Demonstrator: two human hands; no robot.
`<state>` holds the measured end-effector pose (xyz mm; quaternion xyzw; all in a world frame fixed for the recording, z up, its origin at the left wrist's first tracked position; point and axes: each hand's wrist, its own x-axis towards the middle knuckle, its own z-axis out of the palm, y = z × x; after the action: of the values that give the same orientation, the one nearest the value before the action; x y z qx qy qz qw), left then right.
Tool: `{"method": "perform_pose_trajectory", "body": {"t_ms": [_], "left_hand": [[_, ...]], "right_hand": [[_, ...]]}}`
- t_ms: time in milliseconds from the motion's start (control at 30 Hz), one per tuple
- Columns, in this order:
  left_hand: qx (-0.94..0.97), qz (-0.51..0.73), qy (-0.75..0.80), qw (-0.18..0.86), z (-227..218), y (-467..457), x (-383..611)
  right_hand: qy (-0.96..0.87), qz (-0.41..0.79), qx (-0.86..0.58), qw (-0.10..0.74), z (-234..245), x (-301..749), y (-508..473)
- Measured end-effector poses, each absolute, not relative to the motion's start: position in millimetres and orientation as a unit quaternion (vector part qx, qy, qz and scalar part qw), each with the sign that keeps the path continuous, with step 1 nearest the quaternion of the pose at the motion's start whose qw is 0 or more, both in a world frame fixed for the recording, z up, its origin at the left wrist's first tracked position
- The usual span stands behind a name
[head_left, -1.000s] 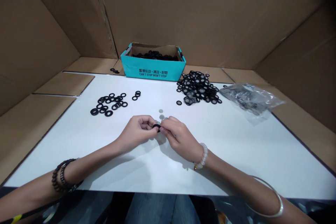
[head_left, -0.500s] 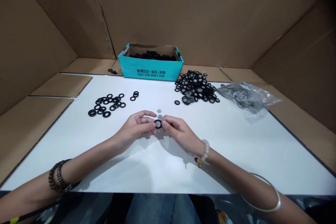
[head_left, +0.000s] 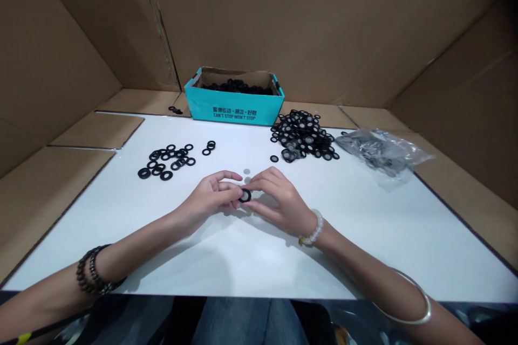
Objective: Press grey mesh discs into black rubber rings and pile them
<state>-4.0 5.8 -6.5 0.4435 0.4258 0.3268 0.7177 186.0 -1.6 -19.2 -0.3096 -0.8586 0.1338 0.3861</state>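
A black rubber ring gasket (head_left: 249, 195) is held just above the white table, with a pale grey area showing in its opening. My left hand (head_left: 213, 195) pinches its left edge between thumb and fingers. On the other side, my right hand (head_left: 285, 199) is curved around the ring, index finger at its top edge and thumb at its bottom edge. Two small grey discs (head_left: 246, 172) lie on the table just beyond my fingertips; the nearer is partly covered by my right fingers. Scattered black ring gaskets (head_left: 166, 175) lie to the left of my left hand.
At the back stands a teal box (head_left: 234, 107) holding many black rings. A heap of black rings with grey centres (head_left: 301, 137) sits right of it, beside a clear plastic bag (head_left: 378, 151) of grey discs. Cardboard walls (head_left: 315, 27) surround the white table (head_left: 364, 226).
My right hand has turned and spread its pinch, from the ring's right edge to its top and bottom edges. My left hand still holds the ring, now slightly lower.
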Motion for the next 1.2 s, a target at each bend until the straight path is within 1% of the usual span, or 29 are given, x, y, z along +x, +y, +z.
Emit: {"method": "perform_pose_trajectory", "body": {"t_ms": [133, 233, 400, 700, 800, 867, 967, 1033, 1100, 1133, 1167, 1200], "left_hand": [[0.421, 0.299, 0.406, 0.754, -7.5, 3.9, -2.2], [0.411, 0.291, 0.409, 0.761, -8.3, 3.0, -0.9], [0.410, 0.311, 0.433, 0.740, -7.1, 2.0, 0.8], [0.430, 0.284, 0.423, 0.746, -11.7, 3.0, 0.4], [0.427, 0.293, 0.448, 0.729, -13.0, 3.9, 0.6], [0.430, 0.306, 0.458, 0.715, -14.3, 4.1, 1.1], [0.442, 0.325, 0.453, 0.703, -17.4, 4.1, 2.8], [0.454, 0.330, 0.448, 0.696, -18.4, 5.6, 3.3], [0.487, 0.341, 0.449, 0.667, -16.6, 11.0, 0.5], [0.524, 0.349, 0.456, 0.629, -14.4, 15.8, -3.1], [0.574, 0.354, 0.469, 0.571, -11.6, 21.9, -8.5], [0.636, 0.356, 0.488, 0.480, -8.5, 29.4, -15.6]], "right_hand": [[-0.868, 0.069, -0.314, 0.377, -21.2, 183.2, -3.3], [-0.877, 0.069, -0.311, 0.360, -18.1, 183.2, -5.5], [-0.889, 0.084, -0.309, 0.328, -11.9, 185.2, -8.9], [-0.862, 0.051, -0.357, 0.357, -18.0, 180.1, -8.8], [-0.849, 0.038, -0.388, 0.357, -21.9, 174.7, -11.1], [-0.827, 0.030, -0.420, 0.373, -24.8, 169.0, -14.0], [-0.789, 0.032, -0.469, 0.395, -28.3, 159.6, -18.2], [-0.787, 0.033, -0.476, 0.390, -29.0, 157.1, -18.0], [-0.795, 0.020, -0.471, 0.382, -27.8, 161.7, -12.5], [-0.794, 0.005, -0.474, 0.381, -26.6, 167.2, -7.5], [-0.787, -0.012, -0.483, 0.383, -25.1, 174.7, -1.2], [-0.775, -0.038, -0.500, 0.384, -23.6, 184.0, 6.1]]}}
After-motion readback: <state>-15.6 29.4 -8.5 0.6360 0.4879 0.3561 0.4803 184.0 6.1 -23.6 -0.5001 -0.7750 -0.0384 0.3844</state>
